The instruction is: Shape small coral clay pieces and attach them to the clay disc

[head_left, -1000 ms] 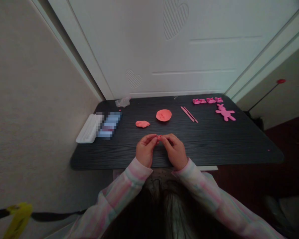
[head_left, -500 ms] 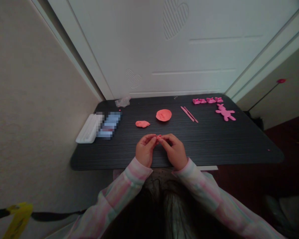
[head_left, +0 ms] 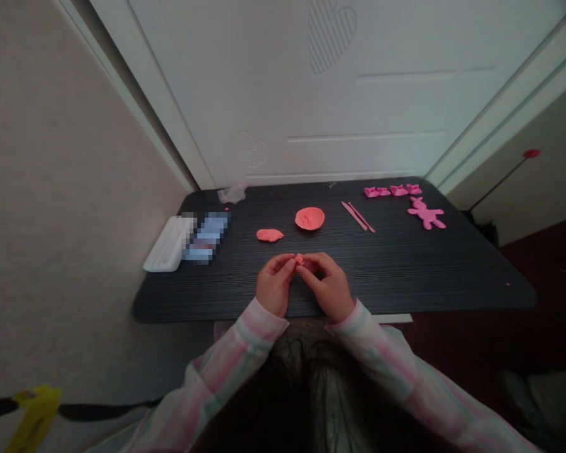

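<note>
Between the fingertips of my left hand (head_left: 274, 283) and my right hand (head_left: 330, 284) is a small piece of coral-pink modelling clay (head_left: 300, 258). Both hands pinch it, thumbs toward me, just above the near part of the table. Fingers partly cover the piece, so its full shape is hidden. Beyond my hands lie an elongated lump of coral clay (head_left: 269, 235) and a shallow, round coral clay dish (head_left: 310, 218) with small marks inside. Two slim pink modelling tools (head_left: 357, 217) rest side by side to the right of the dish.
On the dark table (head_left: 405, 277), a pink rabbit-shaped figure (head_left: 426, 214) lies at the right below several small pink bow-like pieces (head_left: 399, 190). A white tray (head_left: 170, 244), a blurred blue packet (head_left: 208, 238) and crumpled clear plastic (head_left: 233, 193) are at the left. A white door (head_left: 283, 94) stands behind.
The clay piece has turned between my fingertips, and my right thumb and fingers have shifted slightly to the left. Everything on the table stays where it was.
</note>
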The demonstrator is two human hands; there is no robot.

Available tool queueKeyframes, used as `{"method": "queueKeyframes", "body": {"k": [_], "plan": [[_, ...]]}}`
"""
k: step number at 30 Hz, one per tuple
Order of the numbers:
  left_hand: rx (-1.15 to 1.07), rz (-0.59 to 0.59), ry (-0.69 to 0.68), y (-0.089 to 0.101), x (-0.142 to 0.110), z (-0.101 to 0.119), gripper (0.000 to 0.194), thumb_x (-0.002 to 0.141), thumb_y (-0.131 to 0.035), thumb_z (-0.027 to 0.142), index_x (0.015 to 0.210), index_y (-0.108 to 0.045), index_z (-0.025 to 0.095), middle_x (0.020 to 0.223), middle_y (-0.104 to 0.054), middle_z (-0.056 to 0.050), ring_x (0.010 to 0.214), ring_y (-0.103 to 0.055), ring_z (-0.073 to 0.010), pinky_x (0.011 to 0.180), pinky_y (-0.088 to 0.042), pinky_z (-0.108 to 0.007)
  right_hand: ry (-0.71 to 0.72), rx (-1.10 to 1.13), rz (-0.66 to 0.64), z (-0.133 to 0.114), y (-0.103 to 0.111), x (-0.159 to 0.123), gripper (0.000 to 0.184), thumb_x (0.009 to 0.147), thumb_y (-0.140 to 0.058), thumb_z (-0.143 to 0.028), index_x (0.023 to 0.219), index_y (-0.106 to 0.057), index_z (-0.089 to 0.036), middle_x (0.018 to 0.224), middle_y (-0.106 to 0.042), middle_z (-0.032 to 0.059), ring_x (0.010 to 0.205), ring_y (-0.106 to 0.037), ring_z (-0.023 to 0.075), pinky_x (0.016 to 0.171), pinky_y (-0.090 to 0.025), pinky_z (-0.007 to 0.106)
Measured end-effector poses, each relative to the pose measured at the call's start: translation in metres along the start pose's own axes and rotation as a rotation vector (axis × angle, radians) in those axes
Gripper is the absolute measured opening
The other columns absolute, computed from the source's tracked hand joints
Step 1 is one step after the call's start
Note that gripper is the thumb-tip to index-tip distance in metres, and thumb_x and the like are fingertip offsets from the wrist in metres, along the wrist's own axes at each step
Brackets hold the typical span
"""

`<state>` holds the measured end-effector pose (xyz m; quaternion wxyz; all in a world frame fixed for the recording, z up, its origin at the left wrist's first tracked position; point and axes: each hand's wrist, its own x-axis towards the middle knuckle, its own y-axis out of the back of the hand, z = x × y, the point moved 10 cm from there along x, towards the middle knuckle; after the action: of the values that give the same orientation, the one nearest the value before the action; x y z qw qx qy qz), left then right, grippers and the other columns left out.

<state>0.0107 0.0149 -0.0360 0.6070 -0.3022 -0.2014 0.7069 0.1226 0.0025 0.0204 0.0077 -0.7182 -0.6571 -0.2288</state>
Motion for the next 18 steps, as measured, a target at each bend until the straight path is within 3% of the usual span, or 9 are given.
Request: {"method": "queueKeyframes", "body": {"k": [5, 15, 18], "plan": [[0.062, -0.004, 0.006, -0.0001, -0.0006, -0.002, 0.01, 0.057, -0.067, 0.015, 0.066, -0.065, 0.014, 0.068, -0.066, -0.001, 0.065, -0.059, -0.0086, 0.066, -0.045, -0.022, -0.021, -0.002, 0.015, 0.0038, 0.0011, -0.0001, 0.008, 0.075, -0.054, -0.024, 0.077, -0.06, -0.02, 0.07, -0.057, 0.0002, 0.066, -0.052, 0.0126, 0.061, -0.042, 0.025], [0.116, -0.02, 0.002, -0.0016, -0.0016, -0.0013, 0.01, 0.057, -0.067, 0.017, 0.067, -0.066, 0.014, 0.068, -0.066, -0.001, 0.062, -0.057, -0.0082, 0.064, -0.045, -0.022, 0.002, 0.059, 0.012, 0.0019, 0.0023, 0.0, 0.02, 0.081, -0.044, -0.026, 0.074, -0.061, -0.021, 0.071, -0.059, 0.0013, 0.071, -0.054, 0.0138, 0.066, -0.042, 0.027], [0.11, -0.008, -0.003, -0.001, -0.0017, -0.0004, 0.01, 0.056, -0.067, 0.017, 0.065, -0.065, 0.014, 0.068, -0.066, -0.001, 0.064, -0.058, -0.0095, 0.067, -0.045, -0.023, -0.033, 0.067, 0.024, 0.006, 0.0024, -0.0002, 0.014, 0.077, -0.05, -0.029, 0.076, -0.06, -0.02, 0.072, -0.058, 0.0011, 0.069, -0.054, 0.0139, 0.063, -0.042, 0.027]]}}
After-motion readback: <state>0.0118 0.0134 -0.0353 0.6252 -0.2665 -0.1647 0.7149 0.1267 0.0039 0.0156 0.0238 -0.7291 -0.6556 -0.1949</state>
